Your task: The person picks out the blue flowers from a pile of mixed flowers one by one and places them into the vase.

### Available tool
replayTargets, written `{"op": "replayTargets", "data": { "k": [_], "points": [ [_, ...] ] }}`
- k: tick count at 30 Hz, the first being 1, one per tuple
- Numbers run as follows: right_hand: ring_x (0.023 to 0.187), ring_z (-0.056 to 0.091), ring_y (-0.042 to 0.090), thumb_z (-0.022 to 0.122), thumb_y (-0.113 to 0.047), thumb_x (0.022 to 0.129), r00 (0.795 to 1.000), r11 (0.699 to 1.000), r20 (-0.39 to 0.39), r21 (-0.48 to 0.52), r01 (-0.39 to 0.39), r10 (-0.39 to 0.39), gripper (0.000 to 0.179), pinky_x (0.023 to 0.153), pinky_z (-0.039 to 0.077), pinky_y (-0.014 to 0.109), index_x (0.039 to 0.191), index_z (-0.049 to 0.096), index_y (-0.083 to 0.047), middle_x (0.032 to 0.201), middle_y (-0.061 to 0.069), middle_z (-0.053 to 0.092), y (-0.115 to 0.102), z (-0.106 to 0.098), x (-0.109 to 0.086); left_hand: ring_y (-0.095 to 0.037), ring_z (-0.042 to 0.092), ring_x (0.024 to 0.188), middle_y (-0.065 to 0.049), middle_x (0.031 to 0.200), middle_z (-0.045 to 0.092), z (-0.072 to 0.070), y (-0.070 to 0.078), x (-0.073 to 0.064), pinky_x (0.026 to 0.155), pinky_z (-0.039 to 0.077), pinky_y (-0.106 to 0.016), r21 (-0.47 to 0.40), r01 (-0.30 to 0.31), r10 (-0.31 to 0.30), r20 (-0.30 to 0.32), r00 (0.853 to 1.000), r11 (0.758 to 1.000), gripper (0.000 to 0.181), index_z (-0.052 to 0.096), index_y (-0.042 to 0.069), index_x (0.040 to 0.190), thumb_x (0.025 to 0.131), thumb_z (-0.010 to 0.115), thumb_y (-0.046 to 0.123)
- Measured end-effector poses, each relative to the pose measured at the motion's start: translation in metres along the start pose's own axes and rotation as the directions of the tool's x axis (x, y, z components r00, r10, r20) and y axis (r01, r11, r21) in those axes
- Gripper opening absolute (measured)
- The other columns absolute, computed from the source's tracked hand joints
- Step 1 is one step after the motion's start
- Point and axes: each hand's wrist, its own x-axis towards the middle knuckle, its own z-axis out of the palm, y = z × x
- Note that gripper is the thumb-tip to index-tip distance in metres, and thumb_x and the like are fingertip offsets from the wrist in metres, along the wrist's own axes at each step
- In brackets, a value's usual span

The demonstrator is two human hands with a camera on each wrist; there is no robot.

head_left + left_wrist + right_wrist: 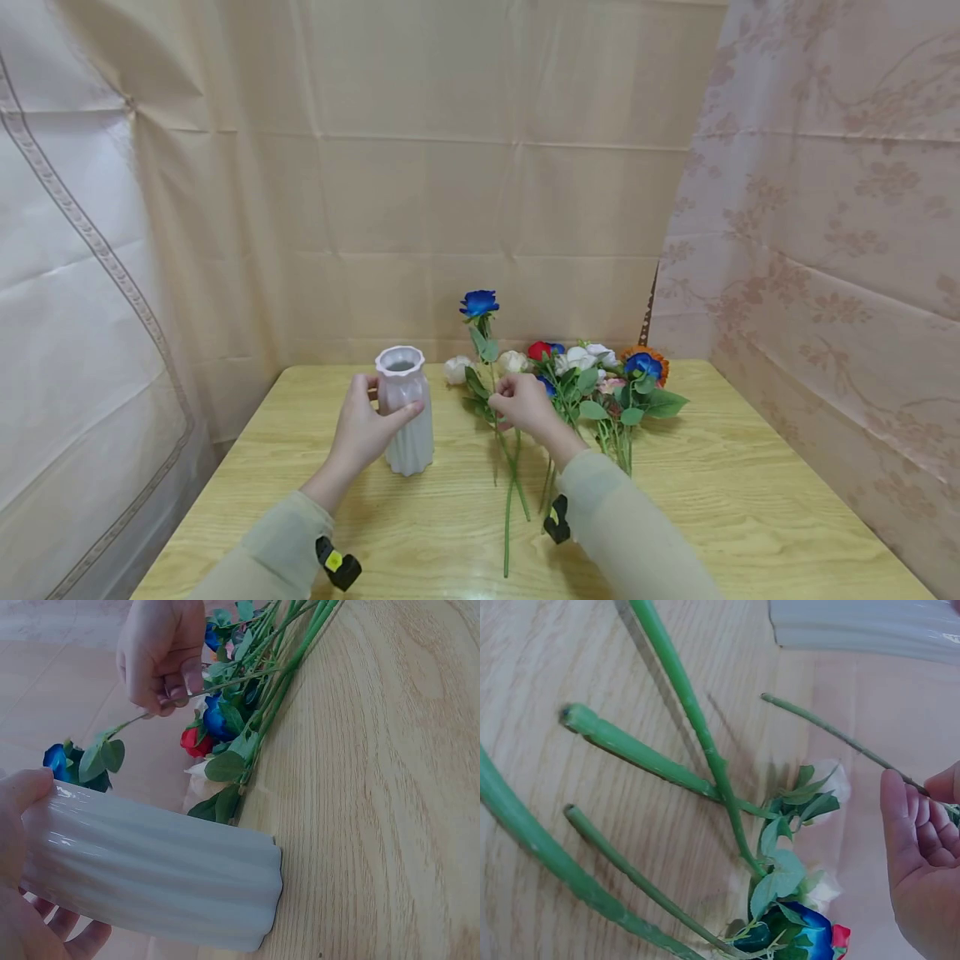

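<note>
A white fluted vase (408, 425) with a scalloped rim stands upright on the table. My left hand (365, 427) grips it just below the rim, the thumb across the front and fingers round the far side, as the left wrist view also shows. To the right of the vase, my right hand (531, 408) pinches the thin stem (832, 731) of a blue rose (480, 303). The bloom points up, higher than the vase's mouth, and the stem's lower end hangs free above the table. Leaves (101, 757) sit just under the flower.
A pile of artificial flowers lies to the right, with a red rose (538, 350), white blooms (579, 358), another blue rose (643, 364) and an orange flower (660, 367). Their green stems (507, 525) reach toward the front of the wooden table (750, 517). Curtains (480, 192) hang behind.
</note>
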Motion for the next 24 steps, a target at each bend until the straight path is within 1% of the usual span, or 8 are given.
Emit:
{"op": "replayTargets", "data": {
  "k": [4,8,12,16,19,21,24],
  "points": [
    [0.083,0.069,0.045,0.062,-0.003,0.091,1.000,0.999,-0.022,0.043,0.003,-0.002,0.007,0.067,0.061,0.051,0.097,0.063,-0.001,0.085,0.013,0.063,-0.001,-0.003,0.001,-0.033,0.053,0.119,-0.014,0.129,0.052,0.000,0.000,0.000,0.094,0.051,-0.051,0.000,-0.002,0.002,-0.005,1.000,1.000,0.076,0.045,0.004,0.130,0.080,0.088,0.041],
    [0.085,0.068,0.047,0.061,-0.002,0.092,0.998,0.998,-0.056,0.054,0.015,-0.012,0.010,0.069,0.061,0.052,0.100,0.065,0.000,0.089,0.017,0.066,-0.002,-0.006,0.000,-0.033,0.053,0.119,-0.015,0.129,0.052,0.000,0.000,0.000,0.094,0.051,-0.051,0.002,-0.003,0.003,-0.004,1.000,1.000,0.077,0.044,0.004,0.130,0.080,0.088,0.042],
    [0.085,0.069,0.043,0.058,0.001,0.092,0.997,0.996,-0.070,0.082,0.024,-0.018,0.012,0.071,0.061,0.050,0.100,0.067,0.000,0.093,0.018,0.067,-0.002,-0.010,-0.001,-0.033,0.052,0.118,-0.015,0.129,0.052,0.000,0.000,0.000,0.095,0.051,-0.051,-0.001,-0.002,0.001,-0.004,1.000,1.000,0.077,0.044,0.004,0.131,0.080,0.088,0.040],
    [0.081,0.069,0.035,0.059,0.000,0.093,0.998,0.991,-0.066,0.135,0.004,0.005,0.012,0.073,0.061,0.052,0.101,0.069,-0.002,0.096,0.020,0.067,-0.001,-0.014,-0.001,-0.033,0.052,0.119,-0.015,0.130,0.051,0.000,-0.001,0.000,0.096,0.051,-0.051,-0.012,-0.001,0.001,0.000,1.000,1.000,0.077,0.044,0.003,0.131,0.080,0.088,0.040],
    [0.082,0.069,0.035,0.061,0.001,0.094,0.998,0.982,-0.065,0.191,-0.003,0.015,0.011,0.072,0.061,0.050,0.102,0.069,0.001,0.098,0.023,0.067,0.001,-0.018,-0.001,-0.033,0.052,0.119,-0.015,0.130,0.051,0.000,-0.001,0.000,0.096,0.051,-0.051,-0.012,0.001,-0.001,0.003,1.000,1.000,0.078,0.043,0.003,0.131,0.080,0.088,0.040],
    [0.084,0.069,0.036,0.060,0.002,0.094,0.998,0.971,-0.062,0.239,-0.001,0.016,0.011,0.072,0.062,0.048,0.103,0.067,0.006,0.098,0.025,0.066,0.001,-0.021,-0.002,-0.033,0.052,0.119,-0.015,0.130,0.051,0.000,-0.001,0.000,0.096,0.051,-0.051,-0.009,0.003,-0.003,0.004,1.000,1.000,0.078,0.043,0.003,0.131,0.080,0.088,0.041],
    [0.083,0.068,0.033,0.058,0.003,0.096,0.999,0.953,-0.049,0.302,-0.007,0.023,0.012,0.072,0.062,0.045,0.104,0.064,0.009,0.095,0.024,0.066,0.003,-0.027,-0.002,-0.033,0.052,0.120,-0.015,0.130,0.051,0.000,-0.001,0.000,0.096,0.051,-0.051,-0.008,0.005,-0.005,0.006,1.000,1.000,0.077,0.043,0.003,0.131,0.081,0.088,0.042]
  ]
}}
